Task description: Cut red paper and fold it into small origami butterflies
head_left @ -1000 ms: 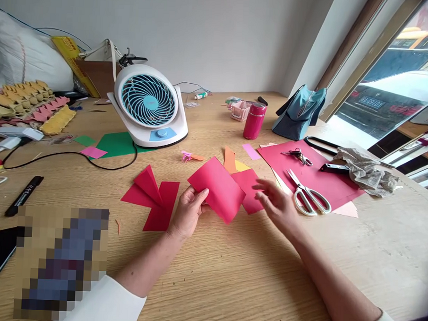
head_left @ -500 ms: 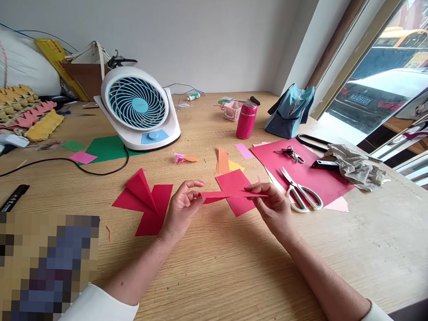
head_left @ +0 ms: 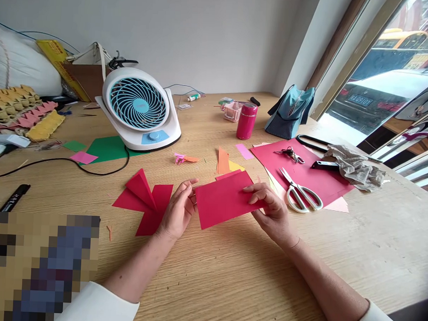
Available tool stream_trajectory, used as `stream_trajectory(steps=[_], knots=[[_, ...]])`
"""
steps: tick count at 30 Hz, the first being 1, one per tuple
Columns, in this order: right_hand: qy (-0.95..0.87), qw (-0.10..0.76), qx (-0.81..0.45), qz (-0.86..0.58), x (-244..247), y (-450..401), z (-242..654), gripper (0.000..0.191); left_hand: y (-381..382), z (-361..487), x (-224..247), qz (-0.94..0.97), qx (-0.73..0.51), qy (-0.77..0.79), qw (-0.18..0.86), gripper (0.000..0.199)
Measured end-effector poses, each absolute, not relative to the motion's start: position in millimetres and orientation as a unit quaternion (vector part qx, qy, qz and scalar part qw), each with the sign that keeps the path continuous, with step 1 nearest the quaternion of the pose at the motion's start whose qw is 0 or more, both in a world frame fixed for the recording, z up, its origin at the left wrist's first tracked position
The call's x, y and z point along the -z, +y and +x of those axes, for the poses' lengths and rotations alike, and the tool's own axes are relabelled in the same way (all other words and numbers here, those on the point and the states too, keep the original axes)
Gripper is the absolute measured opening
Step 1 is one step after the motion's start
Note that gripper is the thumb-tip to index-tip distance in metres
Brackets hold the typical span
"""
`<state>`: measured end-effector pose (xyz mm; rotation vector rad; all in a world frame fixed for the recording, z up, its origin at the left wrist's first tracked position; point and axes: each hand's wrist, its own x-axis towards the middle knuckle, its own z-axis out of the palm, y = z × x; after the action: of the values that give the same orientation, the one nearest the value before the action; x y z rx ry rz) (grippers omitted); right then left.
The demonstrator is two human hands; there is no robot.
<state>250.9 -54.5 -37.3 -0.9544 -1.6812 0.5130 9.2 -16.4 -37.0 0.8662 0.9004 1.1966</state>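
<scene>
A red paper rectangle (head_left: 226, 201) is held above the table, its broad face turned up toward me. My right hand (head_left: 270, 210) pinches its right end between thumb and fingers. At its left edge is my left hand (head_left: 179, 210), thumb up, with fingertips partly hidden behind the paper; whether they grip it is unclear. Left of my left hand lie a folded red paper (head_left: 138, 192) and a flat red piece (head_left: 161, 198). Another red piece (head_left: 231, 174) shows just behind the held paper.
White-handled scissors (head_left: 299, 192) and keys (head_left: 290, 153) lie on a large red sheet (head_left: 271, 156) at right. Behind stand a fan (head_left: 140, 107), a pink flask (head_left: 247, 121) and a blue bag (head_left: 290, 112). Orange paper (head_left: 223, 161) lies mid-table. A black marker (head_left: 8, 206) is at left.
The held red paper has tilted from nearly edge-on to showing its broad face. My left hand has moved slightly left and its fingers have changed position; my right hand still holds the other end.
</scene>
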Motion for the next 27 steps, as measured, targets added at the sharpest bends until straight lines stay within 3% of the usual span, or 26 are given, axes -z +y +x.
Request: stream_trajectory(steps=[5,8,13,18,21,24,27], knots=[[-0.765,0.484,-0.192,-0.380,38.0,-54.6,252.4,0.028,-17.6,7.7,36.0,0.384,-0.502,0.406,0.660,0.049],[-0.769,0.473,-0.215,-0.372,37.0,-53.9,254.2,0.027,-16.6,3.6,36.8,0.415,-0.475,0.396,0.667,0.044],[-0.736,0.468,-0.338,-0.354,33.4,-52.7,258.4,0.021,-16.4,-2.7,33.2,0.461,-0.382,0.352,0.719,0.038],[-0.703,0.451,-0.446,-0.322,32.8,-54.2,255.7,0.017,-23.4,3.4,30.6,0.505,-0.317,0.341,0.727,0.055],[-0.706,0.477,-0.388,-0.350,35.9,-53.4,254.0,0.011,-24.2,7.1,33.8,0.518,-0.354,0.332,0.704,0.062],[-0.730,0.494,-0.258,-0.396,40.4,-52.1,253.5,0.033,-21.0,7.8,37.4,0.523,-0.412,0.354,0.657,0.060],[-0.771,0.445,-0.193,-0.412,45.3,-52.9,251.4,0.051,-18.5,8.6,38.6,0.511,-0.478,0.387,0.601,0.063]])
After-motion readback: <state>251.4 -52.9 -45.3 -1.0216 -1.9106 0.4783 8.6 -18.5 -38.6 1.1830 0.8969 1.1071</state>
